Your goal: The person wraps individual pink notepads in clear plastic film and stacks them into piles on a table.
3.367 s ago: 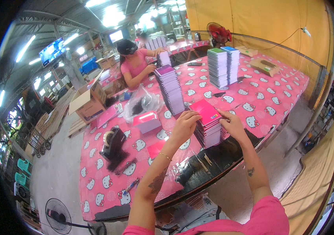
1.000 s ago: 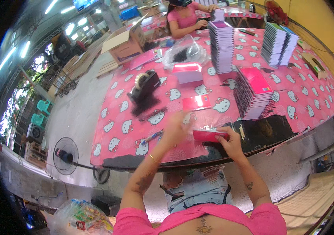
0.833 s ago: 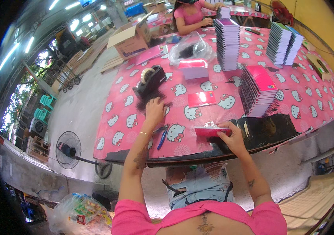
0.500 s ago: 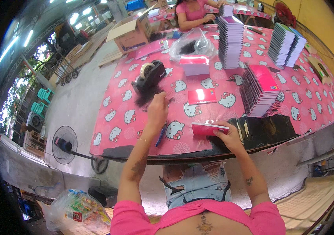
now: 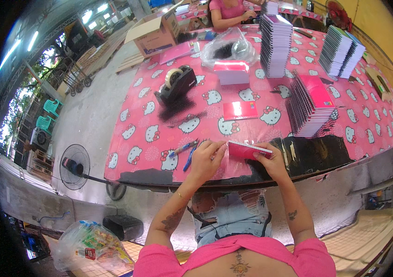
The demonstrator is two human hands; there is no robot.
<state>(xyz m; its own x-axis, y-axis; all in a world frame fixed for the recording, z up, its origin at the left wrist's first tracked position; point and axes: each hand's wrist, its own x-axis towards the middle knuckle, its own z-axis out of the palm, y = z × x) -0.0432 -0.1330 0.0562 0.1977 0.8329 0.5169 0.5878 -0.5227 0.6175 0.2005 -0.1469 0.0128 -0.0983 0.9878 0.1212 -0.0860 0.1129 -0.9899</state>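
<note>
Your right hand (image 5: 272,161) holds a thin red rectangular notebook (image 5: 247,150) at the near edge of the pink cartoon-cat-print table (image 5: 136,138); grip closed on its right end, fingers over the top. Your left hand (image 5: 205,159) meets the notebook's left end, fingertips pinched narrow at that edge. The notebook sits just above the table, between both hands. Two blue pens (image 5: 186,152) lie just left of your left hand. Behind: a single flat red notebook (image 5: 239,111), a leaning stack of spiral-bound red notebooks (image 5: 309,105), a black tape dispenser (image 5: 178,84). A black sheet (image 5: 316,152) lies right of your right hand.
</note>
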